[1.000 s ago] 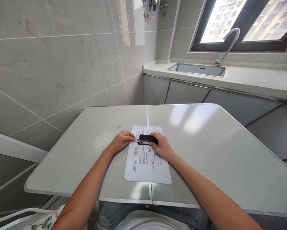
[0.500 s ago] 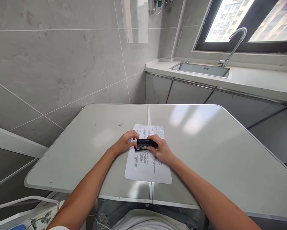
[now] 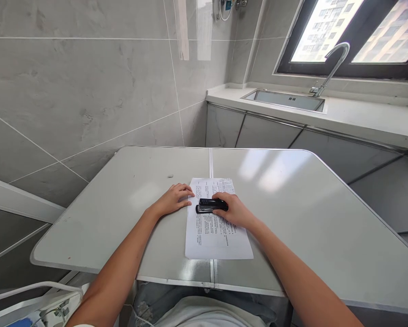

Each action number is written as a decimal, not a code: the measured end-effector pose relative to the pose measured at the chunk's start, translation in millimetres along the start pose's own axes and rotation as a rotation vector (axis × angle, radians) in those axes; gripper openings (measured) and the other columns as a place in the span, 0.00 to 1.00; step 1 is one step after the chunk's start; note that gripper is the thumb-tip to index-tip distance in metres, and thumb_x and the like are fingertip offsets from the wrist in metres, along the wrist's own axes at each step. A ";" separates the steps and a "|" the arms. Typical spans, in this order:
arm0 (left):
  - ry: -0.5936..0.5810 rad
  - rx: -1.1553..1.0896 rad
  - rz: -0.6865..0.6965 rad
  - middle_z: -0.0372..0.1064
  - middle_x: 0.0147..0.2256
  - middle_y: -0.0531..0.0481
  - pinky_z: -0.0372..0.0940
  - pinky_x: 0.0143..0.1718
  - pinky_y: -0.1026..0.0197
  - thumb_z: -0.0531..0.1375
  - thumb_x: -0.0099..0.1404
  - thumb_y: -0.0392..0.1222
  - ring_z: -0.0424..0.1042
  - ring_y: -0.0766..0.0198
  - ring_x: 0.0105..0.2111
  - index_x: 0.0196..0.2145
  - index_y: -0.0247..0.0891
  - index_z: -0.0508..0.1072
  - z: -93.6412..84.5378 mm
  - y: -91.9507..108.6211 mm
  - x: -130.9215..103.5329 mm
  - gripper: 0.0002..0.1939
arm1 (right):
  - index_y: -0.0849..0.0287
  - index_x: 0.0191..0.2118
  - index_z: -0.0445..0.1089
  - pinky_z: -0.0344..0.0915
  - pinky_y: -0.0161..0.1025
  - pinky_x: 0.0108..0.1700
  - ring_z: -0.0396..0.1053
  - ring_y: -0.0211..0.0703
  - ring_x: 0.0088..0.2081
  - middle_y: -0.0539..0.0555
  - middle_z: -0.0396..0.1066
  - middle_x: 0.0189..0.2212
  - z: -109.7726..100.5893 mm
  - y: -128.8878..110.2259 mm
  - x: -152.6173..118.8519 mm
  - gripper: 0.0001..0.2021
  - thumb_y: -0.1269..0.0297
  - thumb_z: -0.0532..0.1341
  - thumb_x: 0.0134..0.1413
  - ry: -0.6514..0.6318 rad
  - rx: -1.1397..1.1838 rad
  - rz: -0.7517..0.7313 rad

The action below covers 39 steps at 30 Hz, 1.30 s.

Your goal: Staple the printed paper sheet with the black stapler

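Note:
A black stapler (image 3: 206, 205) lies sideways above a sheet of printed paper (image 3: 213, 243), its front end pointing left. My right hand (image 3: 233, 210) grips the stapler's right end between thumb and fingers. At the paper's left edge rests my left hand (image 3: 174, 199), fingers and thumb apart, holding nothing; its fingertips reach the sheet's edge. I cannot tell whether more sheets lie under the top one.
The paper lies across the centre seam of a light grey table (image 3: 292, 227). A small staple-like strip (image 3: 170, 175) lies farther back. Behind stand a white counter (image 3: 360, 113) with a sink (image 3: 285, 100) and a faucet (image 3: 338, 63); a tiled wall rises at left.
My left hand has come off the stapler and moved left to the paper's edge. The stapler in my right hand has shifted slightly right, and the paper's near end has swung right.

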<state>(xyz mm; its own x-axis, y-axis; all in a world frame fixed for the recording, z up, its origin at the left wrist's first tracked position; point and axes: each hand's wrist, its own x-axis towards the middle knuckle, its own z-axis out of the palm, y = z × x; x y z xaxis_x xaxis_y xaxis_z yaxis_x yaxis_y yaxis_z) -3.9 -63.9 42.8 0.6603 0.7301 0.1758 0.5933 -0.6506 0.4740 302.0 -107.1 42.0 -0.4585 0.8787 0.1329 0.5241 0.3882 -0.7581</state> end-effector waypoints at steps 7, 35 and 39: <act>-0.012 0.010 -0.009 0.72 0.54 0.46 0.59 0.62 0.46 0.63 0.71 0.48 0.69 0.52 0.55 0.52 0.48 0.79 -0.7 3.4 1.4 0.13 | 0.53 0.47 0.73 0.67 0.41 0.42 0.72 0.45 0.40 0.51 0.76 0.41 -12.0 3.5 -0.5 0.12 0.63 0.68 0.57 -0.060 0.018 0.008; 0.489 -0.056 -0.918 0.67 0.15 0.60 0.64 0.19 0.56 0.44 0.67 0.76 0.64 0.61 0.17 0.47 0.72 0.78 -150.4 250.7 -393.8 0.27 | 0.48 0.44 0.73 0.59 0.51 0.41 0.71 0.47 0.40 0.63 0.74 0.43 7.2 52.4 -2.8 0.24 0.33 0.61 0.58 -0.118 -0.155 -0.042; 0.701 0.356 -1.532 0.59 0.18 0.52 0.62 0.27 0.56 0.34 0.75 0.63 0.62 0.61 0.24 0.48 0.36 0.74 -134.0 142.8 -466.9 0.37 | 0.48 0.40 0.75 0.58 0.51 0.37 0.70 0.47 0.37 0.65 0.75 0.41 5.6 45.3 -0.8 0.32 0.24 0.61 0.47 -0.123 -0.137 0.047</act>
<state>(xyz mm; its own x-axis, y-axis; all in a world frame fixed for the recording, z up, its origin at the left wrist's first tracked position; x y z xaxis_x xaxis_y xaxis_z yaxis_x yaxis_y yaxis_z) -289.2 -469.7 144.1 -0.8139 0.5635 0.1413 0.5709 0.7309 0.3740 322.1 -91.8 4.0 -0.5110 0.8594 0.0141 0.6361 0.3892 -0.6663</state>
